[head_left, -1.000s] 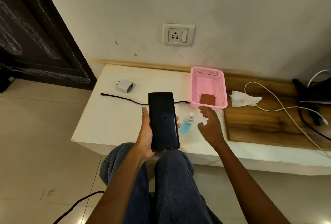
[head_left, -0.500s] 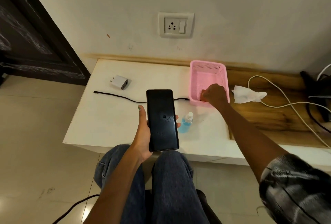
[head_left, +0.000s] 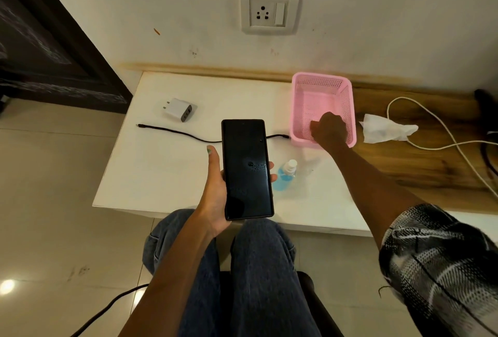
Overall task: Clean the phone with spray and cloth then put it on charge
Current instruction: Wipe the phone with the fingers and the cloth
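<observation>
Now the right hand (head_left: 329, 129) has dipped into the pink basket (head_left: 347, 99), fingers hidden, likely fetching the cloth. Mid-frame, the left hand (head_left: 215, 196) grips the wet phone (head_left: 246, 169).

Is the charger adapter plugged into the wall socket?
No, the white adapter lies on the table, and the wall socket is empty.

We are seeing a shiny glass phone (head_left: 246, 169) with wet drops on it, a pink plastic basket (head_left: 347, 99) full of little holes, a smooth white table (head_left: 161, 169) beside rough-grained brown wood (head_left: 420, 164), and crumpled soft paper (head_left: 385, 129).
</observation>
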The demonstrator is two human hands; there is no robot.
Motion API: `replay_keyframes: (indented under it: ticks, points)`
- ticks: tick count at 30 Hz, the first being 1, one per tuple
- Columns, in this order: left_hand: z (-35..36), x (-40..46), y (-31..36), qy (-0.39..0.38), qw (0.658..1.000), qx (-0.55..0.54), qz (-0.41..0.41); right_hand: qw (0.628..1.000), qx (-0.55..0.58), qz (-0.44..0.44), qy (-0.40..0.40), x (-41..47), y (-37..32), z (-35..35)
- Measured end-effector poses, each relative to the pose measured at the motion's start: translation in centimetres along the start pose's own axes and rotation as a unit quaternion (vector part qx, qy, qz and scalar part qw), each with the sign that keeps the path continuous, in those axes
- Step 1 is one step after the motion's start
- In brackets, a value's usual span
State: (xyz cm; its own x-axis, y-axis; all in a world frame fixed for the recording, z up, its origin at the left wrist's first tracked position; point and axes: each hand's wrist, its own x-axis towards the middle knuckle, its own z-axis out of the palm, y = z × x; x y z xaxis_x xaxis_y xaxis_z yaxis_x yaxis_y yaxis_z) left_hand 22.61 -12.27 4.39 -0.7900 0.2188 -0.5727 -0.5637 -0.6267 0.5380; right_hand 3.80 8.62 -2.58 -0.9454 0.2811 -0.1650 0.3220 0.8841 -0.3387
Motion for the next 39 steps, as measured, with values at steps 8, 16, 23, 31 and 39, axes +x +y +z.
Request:
replay_keyframes:
  ticks: [8, 16, 23, 31, 39]
  points:
    - [0.6, -1.6, 0.2, 0.000, 1.000, -0.004, 0.007, 0.913, 0.397, 0.090, 0.009, -4.4, -0.9, -5.0]
    - [1.6, -5.2, 0.3, -0.056, 0.998, -0.025, 0.022, 0.604, 0.761, 0.128, -0.201, -14.3, -0.7, -10.6]
    - [1.9, -8.0, -0.1, -0.101, 0.993, -0.045, 0.028, 0.848, 0.526, -0.053, 0.018, -22.4, -2.6, -12.4]
    - [3.1, -9.4, -0.8, -0.104, 0.994, -0.009, 0.032, 0.866, 0.235, -0.405, 0.176, -26.5, -4.8, -12.7]
    - [2.6, -10.1, -0.5, -0.092, 0.994, 0.034, 0.050, 0.856, 0.116, -0.472, 0.175, -29.3, -3.5, -9.7]
